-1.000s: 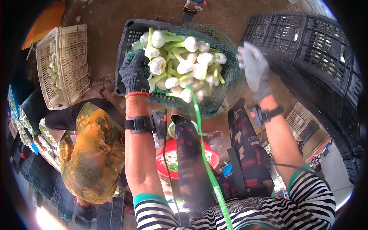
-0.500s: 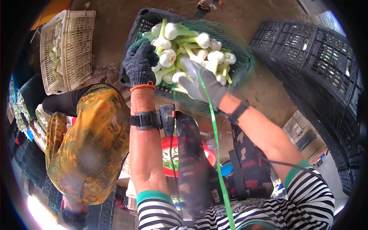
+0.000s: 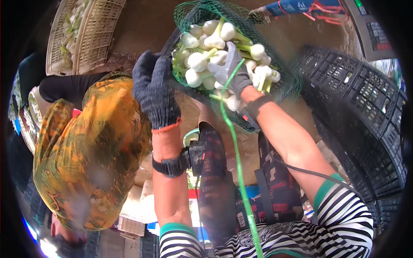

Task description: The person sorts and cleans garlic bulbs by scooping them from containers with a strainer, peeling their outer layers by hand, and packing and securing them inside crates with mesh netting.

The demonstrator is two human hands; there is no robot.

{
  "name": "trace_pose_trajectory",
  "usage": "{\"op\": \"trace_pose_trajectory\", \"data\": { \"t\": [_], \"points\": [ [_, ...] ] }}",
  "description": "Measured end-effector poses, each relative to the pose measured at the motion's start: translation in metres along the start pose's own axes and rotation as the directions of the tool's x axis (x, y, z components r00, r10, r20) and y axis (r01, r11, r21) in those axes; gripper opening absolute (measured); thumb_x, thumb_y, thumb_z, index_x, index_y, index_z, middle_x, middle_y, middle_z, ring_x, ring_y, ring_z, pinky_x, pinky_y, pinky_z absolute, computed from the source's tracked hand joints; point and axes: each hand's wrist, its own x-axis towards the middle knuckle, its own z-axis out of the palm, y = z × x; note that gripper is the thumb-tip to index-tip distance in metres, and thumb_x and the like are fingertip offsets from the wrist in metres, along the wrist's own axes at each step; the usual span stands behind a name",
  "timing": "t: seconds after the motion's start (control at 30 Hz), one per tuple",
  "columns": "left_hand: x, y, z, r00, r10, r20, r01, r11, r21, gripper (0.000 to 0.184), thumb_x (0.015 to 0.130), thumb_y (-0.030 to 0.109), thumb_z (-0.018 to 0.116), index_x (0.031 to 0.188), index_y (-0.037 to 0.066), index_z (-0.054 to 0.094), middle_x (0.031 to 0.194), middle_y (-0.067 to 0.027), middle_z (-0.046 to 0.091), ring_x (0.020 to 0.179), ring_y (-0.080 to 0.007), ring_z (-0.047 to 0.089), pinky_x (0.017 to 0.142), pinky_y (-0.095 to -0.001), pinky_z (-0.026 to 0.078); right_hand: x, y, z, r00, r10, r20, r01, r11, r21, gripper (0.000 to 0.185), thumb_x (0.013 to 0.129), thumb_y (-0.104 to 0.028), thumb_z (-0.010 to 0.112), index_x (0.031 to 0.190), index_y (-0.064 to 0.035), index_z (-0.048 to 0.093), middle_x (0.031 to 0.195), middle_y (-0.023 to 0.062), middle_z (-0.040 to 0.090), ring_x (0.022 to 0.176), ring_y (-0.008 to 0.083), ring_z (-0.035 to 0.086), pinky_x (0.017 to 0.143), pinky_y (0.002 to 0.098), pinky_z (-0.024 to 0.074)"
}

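White garlic bulbs (image 3: 198,61) with short green stems fill a green net (image 3: 297,79) spread inside a dark plastic crate (image 3: 168,48). My right hand (image 3: 232,71), in a pale grey glove, lies on top of the bulbs with thumb and fingers apart. My left hand (image 3: 157,88), in a dark knitted glove with an orange cuff, is raised at the crate's left edge. Its fingers are stretched out and hold nothing visible. A bright green strip (image 3: 238,155) runs from my right hand down past my lap.
To the left, a person in an orange-green patterned top (image 3: 94,159) bends close by. Behind that person stand cream crates (image 3: 94,38) holding garlic. Black stacked crates (image 3: 352,86) rise on the right. A blue roll with red ties (image 3: 301,6) lies at the far side.
My left hand has come off the net and bulbs, moving left of the crate, and its fingers have straightened. My right hand remains over the garlic. The view has shifted.
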Motion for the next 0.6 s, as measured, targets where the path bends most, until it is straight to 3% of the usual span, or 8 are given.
{"op": "trace_pose_trajectory", "data": {
  "t": [0.07,0.17,0.27,0.33,0.37,0.4,0.5,0.6],
  "points": [
    [-0.016,0.012,-0.023,0.994,0.089,-0.069,-0.077,0.984,0.164,0.033,0.081,0.001,0.063,0.113,-0.002,0.054,0.104,-0.0076,0.059,0.095,-0.0142,0.055,0.083,-0.0263,0.046,-0.009,0.005,-0.012,0.999,-0.014,-0.034,0.010,0.995,-0.103,0.085,0.066,-0.033,0.071,0.129,0.0045,0.029,0.115,0.0251,0.048,0.104,0.0360,0.051,0.090,0.0397,0.0420],
    [-0.062,0.024,-0.044,0.978,0.115,-0.173,-0.084,0.981,0.175,0.039,0.079,0.002,0.064,0.117,0.001,0.053,0.111,-0.0084,0.056,0.099,-0.0162,0.054,0.084,-0.0288,0.046,-0.033,-0.002,-0.059,0.987,0.118,0.108,-0.096,0.977,-0.190,0.084,0.067,-0.032,0.071,0.130,0.0038,0.028,0.116,0.0237,0.049,0.105,0.0329,0.052,0.090,0.0373,0.0425],
    [-0.123,0.021,-0.057,0.969,0.248,0.010,-0.221,0.845,0.486,0.043,0.078,0.006,0.065,0.118,0.000,0.052,0.116,-0.0084,0.055,0.106,-0.0179,0.051,0.093,-0.0313,0.039,-0.073,-0.034,-0.118,0.983,-0.074,0.166,0.114,0.962,-0.249,0.082,0.068,-0.029,0.071,0.131,0.0020,0.028,0.117,0.0224,0.049,0.106,0.0317,0.052,0.089,0.0367,0.0431],
    [-0.179,0.028,-0.037,0.908,0.341,0.244,-0.419,0.700,0.579,0.047,0.077,0.007,0.065,0.121,0.004,0.051,0.122,-0.0119,0.052,0.112,-0.0261,0.048,0.096,-0.0351,0.037,-0.102,-0.034,-0.151,0.921,-0.217,0.325,0.300,0.925,-0.233,0.080,0.068,-0.025,0.070,0.132,0.0002,0.029,0.116,0.0220,0.050,0.104,0.0312,0.054,0.087,0.0359,0.0448],
    [-0.201,0.033,-0.024,0.871,0.340,0.354,-0.491,0.599,0.633,0.051,0.071,0.008,0.067,0.119,0.006,0.052,0.121,-0.0163,0.051,0.113,-0.0341,0.047,0.099,-0.0414,0.034,-0.121,-0.037,-0.166,0.873,-0.272,0.405,0.380,0.899,-0.216,0.080,0.068,-0.023,0.070,0.133,-0.0006,0.030,0.115,0.0218,0.050,0.103,0.0310,0.054,0.085,0.0355,0.0457],
    [-0.225,0.041,-0.006,0.883,0.181,0.433,-0.463,0.483,0.743,0.059,0.064,0.010,0.068,0.120,0.008,0.051,0.121,-0.0177,0.050,0.114,-0.0361,0.045,0.099,-0.0467,0.030,-0.138,-0.041,-0.184,0.788,-0.363,0.497,0.510,0.837,-0.198,0.078,0.067,-0.020,0.069,0.133,-0.0033,0.032,0.117,0.0216,0.051,0.101,0.0326,0.056,0.082,0.0354,0.0475],
    [-0.289,0.017,0.016,0.929,0.148,0.339,-0.348,0.660,0.666,0.047,0.071,0.009,0.066,0.114,0.002,0.050,0.103,-0.0131,0.057,0.097,-0.0293,0.055,0.086,-0.0368,0.042,-0.176,-0.069,-0.221,0.436,-0.578,0.689,0.732,0.674,0.102,0.076,0.067,-0.017,0.069,0.133,-0.0041,0.034,0.118,0.0214,0.051,0.100,0.0347,0.056,0.079,0.0357,0.0484],
    [-0.346,-0.002,0.019,0.982,0.189,-0.009,-0.180,0.948,0.261,0.043,0.078,0.009,0.064,0.117,0.000,0.049,0.098,-0.0116,0.061,0.089,-0.0243,0.060,0.082,-0.0312,0.047,-0.194,-0.078,-0.234,0.235,-0.608,0.759,0.821,0.542,0.180,0.078,0.069,-0.018,0.071,0.136,-0.0047,0.031,0.133,0.0196,0.041,0.110,0.0316,0.052,0.085,0.0372,0.0461]
  ]
}}
